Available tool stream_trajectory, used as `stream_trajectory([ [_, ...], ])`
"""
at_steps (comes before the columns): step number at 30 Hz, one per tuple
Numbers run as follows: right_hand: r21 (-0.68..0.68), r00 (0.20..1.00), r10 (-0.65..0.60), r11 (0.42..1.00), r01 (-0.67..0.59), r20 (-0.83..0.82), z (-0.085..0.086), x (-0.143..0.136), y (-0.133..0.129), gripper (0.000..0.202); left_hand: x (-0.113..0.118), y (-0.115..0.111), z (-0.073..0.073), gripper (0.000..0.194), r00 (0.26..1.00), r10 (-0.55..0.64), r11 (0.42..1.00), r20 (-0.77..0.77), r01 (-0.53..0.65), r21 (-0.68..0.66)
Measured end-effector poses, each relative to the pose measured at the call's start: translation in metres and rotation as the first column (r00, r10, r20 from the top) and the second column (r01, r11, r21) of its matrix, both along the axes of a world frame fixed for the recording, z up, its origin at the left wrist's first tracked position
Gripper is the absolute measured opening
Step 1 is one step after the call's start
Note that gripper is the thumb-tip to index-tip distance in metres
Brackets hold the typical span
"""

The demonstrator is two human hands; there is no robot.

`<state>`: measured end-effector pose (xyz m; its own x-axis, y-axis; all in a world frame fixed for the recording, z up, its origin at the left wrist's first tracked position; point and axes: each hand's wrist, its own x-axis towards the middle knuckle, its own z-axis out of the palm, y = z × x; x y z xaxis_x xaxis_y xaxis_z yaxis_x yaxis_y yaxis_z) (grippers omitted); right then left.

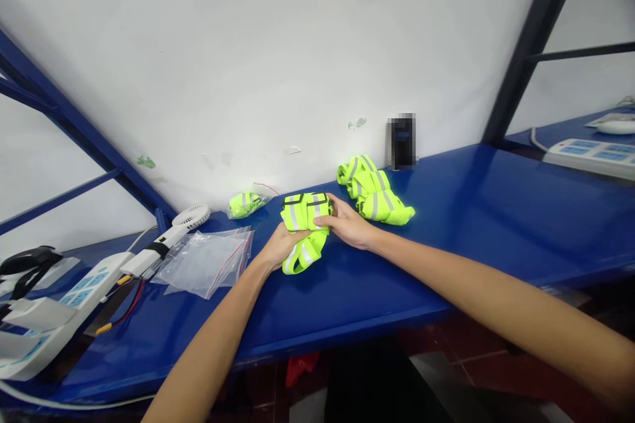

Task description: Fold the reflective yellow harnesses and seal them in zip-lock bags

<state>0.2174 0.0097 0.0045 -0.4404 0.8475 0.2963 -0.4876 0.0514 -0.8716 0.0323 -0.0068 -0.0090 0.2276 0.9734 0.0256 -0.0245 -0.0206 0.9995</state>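
Observation:
A folded neon yellow-green reflective vest (306,211) with grey stripes and dark buckles is held between both hands over the blue table. My left hand (280,244) grips its lower left side, its fingers partly hidden behind the fabric. My right hand (347,221) closes on the right side, thumb across the front. A loop of striped strap hangs below the bundle. To the right lies a loose heap of similar neon fabric (374,192). A neon bundle in a clear bag (244,204) rests by the wall on the left.
Clear zip bags (208,261) lie on the blue table (377,277) at left, beside a white handheld fan (191,216), power strip (82,294) and red-black wires. A pixelated dark box (401,141) stands by the wall. Metal frame posts rise at both sides.

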Motion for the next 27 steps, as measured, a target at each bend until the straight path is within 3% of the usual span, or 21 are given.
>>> stream_trajectory([
  [4, -0.008, 0.998, -0.062, 0.998, 0.062, -0.028, 0.001, -0.003, -0.002, 0.039, 0.001, -0.005, 0.007, 0.05, 0.996, -0.072, 0.994, 0.046, 0.075, -0.074],
  [6, -0.078, 0.996, -0.067, 0.995, 0.062, -0.06, 0.006, -0.003, -0.004, 0.038, 0.001, -0.006, 0.009, 0.051, 0.995, -0.088, 0.99, 0.047, 0.093, -0.105],
  [10, -0.245, 0.978, -0.024, 0.969, -0.029, -0.208, 0.017, -0.004, -0.009, 0.036, 0.005, -0.003, 0.008, 0.046, 1.0, -0.02, 0.995, -0.017, 0.018, -0.099],
  [13, -0.272, 0.97, -0.012, 0.961, -0.056, -0.244, 0.021, -0.006, -0.01, 0.036, 0.007, -0.001, 0.005, 0.042, 0.997, 0.017, 0.998, -0.077, -0.021, -0.052],
  [16, -0.25, 0.977, -0.05, 0.968, -0.003, -0.207, 0.018, -0.007, -0.01, 0.039, 0.007, 0.0, 0.004, 0.041, 0.996, -0.029, 0.998, -0.08, 0.025, -0.059],
  [19, -0.163, 0.98, -0.122, 0.982, 0.097, -0.154, 0.012, -0.009, -0.008, 0.042, 0.004, -0.001, 0.005, 0.045, 0.995, -0.09, 0.991, -0.032, 0.086, -0.1],
  [22, 0.031, 0.974, -0.219, 0.975, 0.221, -0.06, 0.01, -0.01, -0.009, 0.04, 0.001, -0.001, 0.006, 0.048, 0.994, -0.105, 0.984, -0.004, 0.103, -0.142],
  [25, 0.29, 0.944, -0.326, 0.91, 0.297, 0.054, 0.011, -0.008, -0.013, 0.034, 0.003, -0.002, 0.007, 0.048, 0.996, -0.078, 0.986, 0.045, 0.084, -0.146],
  [27, 0.455, 0.922, -0.369, 0.845, 0.279, 0.119, 0.013, -0.006, -0.017, 0.032, 0.005, -0.002, 0.009, 0.049, 0.995, -0.044, 0.99, 0.094, 0.056, -0.132],
])
